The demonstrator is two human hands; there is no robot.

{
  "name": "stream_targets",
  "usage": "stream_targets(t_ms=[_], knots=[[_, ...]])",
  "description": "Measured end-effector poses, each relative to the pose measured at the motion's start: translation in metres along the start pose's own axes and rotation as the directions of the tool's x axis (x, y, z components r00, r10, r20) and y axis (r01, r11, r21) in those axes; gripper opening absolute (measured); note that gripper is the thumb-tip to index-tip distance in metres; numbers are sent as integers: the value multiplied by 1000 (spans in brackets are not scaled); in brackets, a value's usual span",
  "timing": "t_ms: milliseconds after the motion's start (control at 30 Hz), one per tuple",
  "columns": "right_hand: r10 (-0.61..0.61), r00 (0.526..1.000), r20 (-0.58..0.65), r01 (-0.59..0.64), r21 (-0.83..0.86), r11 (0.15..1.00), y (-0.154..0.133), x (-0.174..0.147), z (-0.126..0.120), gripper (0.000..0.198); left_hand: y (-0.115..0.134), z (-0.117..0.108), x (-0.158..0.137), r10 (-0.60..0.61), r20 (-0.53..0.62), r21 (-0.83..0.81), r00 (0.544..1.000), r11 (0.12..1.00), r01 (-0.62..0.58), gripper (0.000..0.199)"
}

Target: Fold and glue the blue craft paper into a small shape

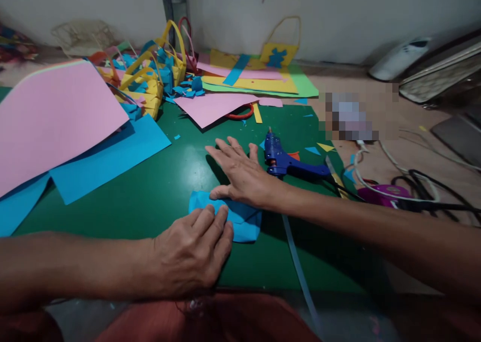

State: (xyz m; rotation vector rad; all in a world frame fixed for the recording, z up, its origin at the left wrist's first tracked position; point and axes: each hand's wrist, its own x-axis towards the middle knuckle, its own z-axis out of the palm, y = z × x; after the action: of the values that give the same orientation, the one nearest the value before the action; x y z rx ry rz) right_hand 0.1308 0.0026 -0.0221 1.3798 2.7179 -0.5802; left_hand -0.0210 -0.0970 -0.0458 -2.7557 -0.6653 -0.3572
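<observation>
A folded piece of blue paper (246, 227) lies on the green board in front of me. The fingers of my left hand (193, 244) are bent and close together, pressing on its near left part, and the thumb is hidden. Across its far edge reaches my right hand (242, 174), fingers spread and nothing held; its thumb rests at the paper's upper edge. Just right of that hand lies a blue hot glue gun (278, 156), nozzle pointing away. A translucent strip, perhaps a glue stick (296, 262), runs below my right forearm over the board's near edge.
Large pink (67, 116) and blue sheets (112, 156) cover the left of the green board (124, 247). Behind stand yellow and blue paper baskets (154, 81). Red-handled scissors (242, 112) lie partly under pink paper. A cutter (336, 177), cables and a purple object (387, 194) are at right.
</observation>
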Motion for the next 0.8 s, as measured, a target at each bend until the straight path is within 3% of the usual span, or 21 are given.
stream_targets(t_ms=[267, 533, 667, 800], knots=[[30, 999, 44, -24, -141, 990, 18, -26, -10, 92, -2, -1, -1, 24, -8, 22, 1000, 999, -24, 32], [16, 999, -31, -23, -241, 970, 39, -50, -5, 81, -2, -1, 0, 18, -7, 24, 1000, 1000, -18, 32], [80, 996, -41, -87, -209, 974, 35, -45, -3, 89, -1, 0, 0, 13, 2, 29, 1000, 999, -13, 32], [73, 997, -30, -76, -134, 988, 19, -28, -5, 88, 0, 0, 0, 8, 2, 31, 1000, 1000, -8, 31]])
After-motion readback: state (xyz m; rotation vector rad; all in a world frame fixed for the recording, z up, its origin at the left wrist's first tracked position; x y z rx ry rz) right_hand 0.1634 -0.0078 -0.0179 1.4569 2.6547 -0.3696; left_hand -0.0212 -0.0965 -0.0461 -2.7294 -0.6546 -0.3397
